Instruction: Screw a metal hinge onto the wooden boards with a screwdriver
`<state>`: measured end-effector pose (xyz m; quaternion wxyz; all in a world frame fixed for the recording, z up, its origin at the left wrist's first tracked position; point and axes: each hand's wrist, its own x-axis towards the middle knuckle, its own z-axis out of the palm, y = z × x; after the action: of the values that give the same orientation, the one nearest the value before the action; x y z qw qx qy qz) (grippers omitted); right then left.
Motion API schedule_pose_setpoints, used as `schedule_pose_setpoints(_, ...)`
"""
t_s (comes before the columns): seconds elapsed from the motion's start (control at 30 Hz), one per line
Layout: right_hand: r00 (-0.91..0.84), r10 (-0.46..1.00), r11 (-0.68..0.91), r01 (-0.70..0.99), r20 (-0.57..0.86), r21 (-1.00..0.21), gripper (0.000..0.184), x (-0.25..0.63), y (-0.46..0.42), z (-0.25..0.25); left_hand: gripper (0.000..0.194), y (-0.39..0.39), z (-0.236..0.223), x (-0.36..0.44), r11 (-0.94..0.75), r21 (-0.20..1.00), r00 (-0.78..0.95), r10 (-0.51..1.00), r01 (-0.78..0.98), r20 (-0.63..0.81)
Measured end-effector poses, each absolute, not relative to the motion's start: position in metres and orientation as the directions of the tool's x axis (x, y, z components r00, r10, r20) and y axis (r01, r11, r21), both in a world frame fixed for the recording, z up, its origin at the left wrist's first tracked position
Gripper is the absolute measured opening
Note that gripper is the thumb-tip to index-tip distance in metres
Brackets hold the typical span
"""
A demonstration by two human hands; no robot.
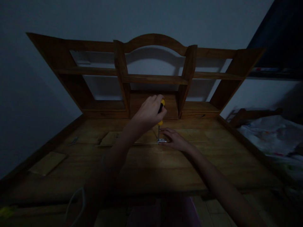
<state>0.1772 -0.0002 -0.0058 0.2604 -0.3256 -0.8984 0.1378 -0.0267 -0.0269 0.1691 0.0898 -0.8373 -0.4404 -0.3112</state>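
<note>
My left hand is wrapped round the handle of a yellow and black screwdriver. The screwdriver stands nearly upright, and its metal shaft comes down to the left end of a small silver hinge. From the right, my right hand reaches in with bent fingers, its thumb side at the hinge and its fingertips close by the shaft. The hinge lies at the front edge of a flat wooden board on the wooden desk. Dim light hides the screw under the tip.
A wooden shelf unit rises at the back of the desk. At the left lie a flat wooden piece and a small metal part. White plastic bags are heaped beyond the desk's right edge.
</note>
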Motion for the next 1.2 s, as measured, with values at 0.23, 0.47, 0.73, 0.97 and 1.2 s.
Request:
schedule_pose_setpoints(0.23,-0.649,0.663,0.745,0.525,0.373,-0.411,0.059,0.177,-0.003,-0.002,0.035,-0.029,0.169,-0.022,-0.601,0.007,0.460,0.620,0.800,0.636)
schedule_pose_setpoints(0.47,-0.652,0.666,0.742,0.524,0.364,-0.419,0.058,0.176,-0.005,0.001,0.044,-0.023,0.168,-0.029,-0.561,0.054,0.420,0.676,0.826,0.606)
schedule_pose_setpoints(0.73,-0.640,0.681,0.728,0.538,0.357,-0.425,0.057,0.177,-0.005,0.000,0.042,-0.029,0.172,-0.028,-0.606,0.125,0.443,0.692,0.786,0.570)
schedule_pose_setpoints(0.97,-0.636,0.690,0.719,0.550,0.345,-0.424,0.062,0.177,-0.002,-0.005,0.044,-0.034,0.173,-0.023,-0.567,0.141,0.415,0.729,0.811,0.544)
schedule_pose_setpoints(1.2,-0.641,0.674,0.736,0.536,0.367,-0.414,0.060,0.177,-0.004,-0.002,0.039,-0.036,0.174,-0.022,-0.592,0.147,0.440,0.721,0.792,0.536)
